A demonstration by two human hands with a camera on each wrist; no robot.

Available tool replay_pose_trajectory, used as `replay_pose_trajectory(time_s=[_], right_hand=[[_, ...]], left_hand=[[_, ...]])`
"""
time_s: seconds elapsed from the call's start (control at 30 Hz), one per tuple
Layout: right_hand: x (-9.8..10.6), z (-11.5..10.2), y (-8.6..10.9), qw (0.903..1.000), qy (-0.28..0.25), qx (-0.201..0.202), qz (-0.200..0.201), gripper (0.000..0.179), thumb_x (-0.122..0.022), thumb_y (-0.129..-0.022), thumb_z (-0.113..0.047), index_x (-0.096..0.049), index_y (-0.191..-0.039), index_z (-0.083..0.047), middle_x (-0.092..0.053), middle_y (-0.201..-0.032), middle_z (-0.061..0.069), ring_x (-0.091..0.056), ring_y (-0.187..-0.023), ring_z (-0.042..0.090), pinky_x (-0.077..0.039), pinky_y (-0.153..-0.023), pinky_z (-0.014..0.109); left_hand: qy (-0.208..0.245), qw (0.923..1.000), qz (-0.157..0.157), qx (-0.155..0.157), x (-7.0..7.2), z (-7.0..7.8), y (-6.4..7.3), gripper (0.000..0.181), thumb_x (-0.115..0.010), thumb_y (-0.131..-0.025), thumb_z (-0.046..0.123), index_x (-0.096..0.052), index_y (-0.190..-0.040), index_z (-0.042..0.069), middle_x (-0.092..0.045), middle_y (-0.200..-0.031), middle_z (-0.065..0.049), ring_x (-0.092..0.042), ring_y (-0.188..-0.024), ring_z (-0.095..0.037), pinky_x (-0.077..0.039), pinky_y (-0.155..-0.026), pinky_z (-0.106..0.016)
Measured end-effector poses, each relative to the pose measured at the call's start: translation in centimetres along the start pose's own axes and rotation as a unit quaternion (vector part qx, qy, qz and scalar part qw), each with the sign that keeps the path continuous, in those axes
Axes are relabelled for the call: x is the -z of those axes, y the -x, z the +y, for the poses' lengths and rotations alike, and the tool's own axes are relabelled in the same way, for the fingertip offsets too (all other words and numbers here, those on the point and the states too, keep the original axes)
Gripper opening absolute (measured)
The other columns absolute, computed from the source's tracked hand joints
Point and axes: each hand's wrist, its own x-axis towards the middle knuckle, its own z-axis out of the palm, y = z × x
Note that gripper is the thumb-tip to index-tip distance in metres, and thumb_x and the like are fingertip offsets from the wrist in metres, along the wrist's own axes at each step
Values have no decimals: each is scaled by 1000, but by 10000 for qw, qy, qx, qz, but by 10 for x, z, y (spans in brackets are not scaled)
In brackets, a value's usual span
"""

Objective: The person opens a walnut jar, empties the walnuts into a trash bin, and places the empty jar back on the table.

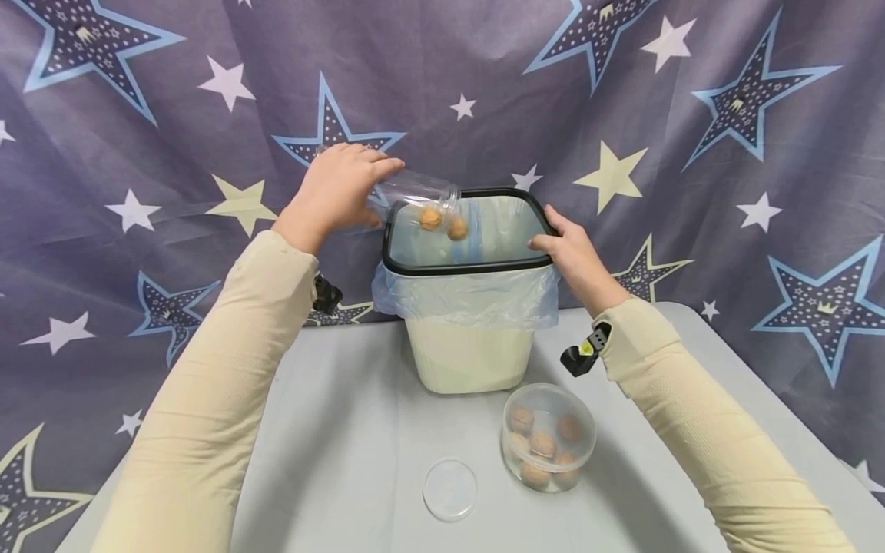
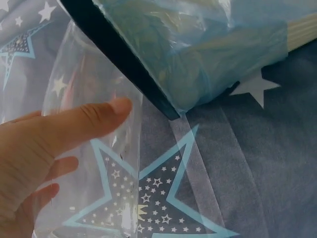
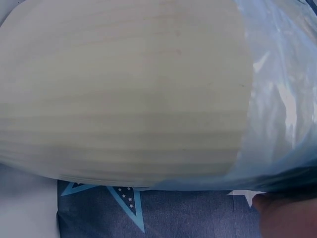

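Observation:
My left hand (image 1: 339, 192) grips a clear plastic jar (image 1: 418, 187), tipped on its side with its mouth over a trash bin (image 1: 470, 357). One walnut (image 1: 430, 218) shows at the jar's mouth and another walnut (image 1: 458, 228) just beyond it, above the bin's opening. The left wrist view has the thumb (image 2: 94, 121) across the see-through jar (image 2: 111, 193), close beside the bin's black rim (image 2: 124, 59). At the right side of the rim, my right hand (image 1: 574, 250) holds the bin, thumb inside. A light blue bag (image 1: 477, 299) lines the bin and folds over its outside.
In front of the bin, a clear round tub (image 1: 584, 442) holding several walnuts stands on the pale table (image 1: 332, 461). A clear round lid (image 1: 450, 490) lies to its left. Behind the table hangs a star-patterned curtain (image 1: 442, 46).

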Motion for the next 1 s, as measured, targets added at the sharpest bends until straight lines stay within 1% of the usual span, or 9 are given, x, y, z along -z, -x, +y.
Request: replay_pose_trajectory(time_s=[0.23,0.63,0.77,0.9,1.0], right_hand=[[0,0,1,10000,-34,11,-4,76,-51,-83,-6,-14,-149,-9,-11,-157,1,-10,-142,13,-19,-114,32],[0,-1,2,10000,-64,63,15,76,-51,-84,-6,-14,-149,-7,-11,-157,5,-10,-142,14,-19,-114,31],[0,-1,2,9999,-49,107,35,75,-51,-83,-6,-15,-149,-7,-12,-157,5,-12,-142,15,-18,-114,31],[0,0,2,9999,-26,132,49,75,-51,-83,-7,-15,-149,-6,-13,-156,6,-12,-142,15,-18,-114,31],[1,0,2,9999,0,136,52,75,-51,-82,-7,-15,-149,-6,-13,-156,7,-12,-142,15,-18,-114,31]], left_hand=[[57,10000,59,0,0,0,1,81,-85,-63,19,-50,-135,7,-54,-133,-17,-46,-123,-38,-33,-104,-48],[12,10000,-33,-9,2,2,0,82,-85,-63,19,-49,-136,7,-53,-133,-17,-46,-122,-39,-32,-104,-49],[-33,10000,-65,34,3,2,1,82,-85,-64,21,-49,-136,7,-53,-133,-17,-46,-121,-39,-33,-104,-50],[-60,9999,14,85,2,0,4,82,-86,-63,22,-50,-135,7,-53,-133,-17,-47,-120,-39,-34,-102,-51],[-23,9998,158,131,1,-2,7,83,-86,-61,22,-50,-135,7,-54,-132,-17,-48,-120,-39,-35,-101,-51]])
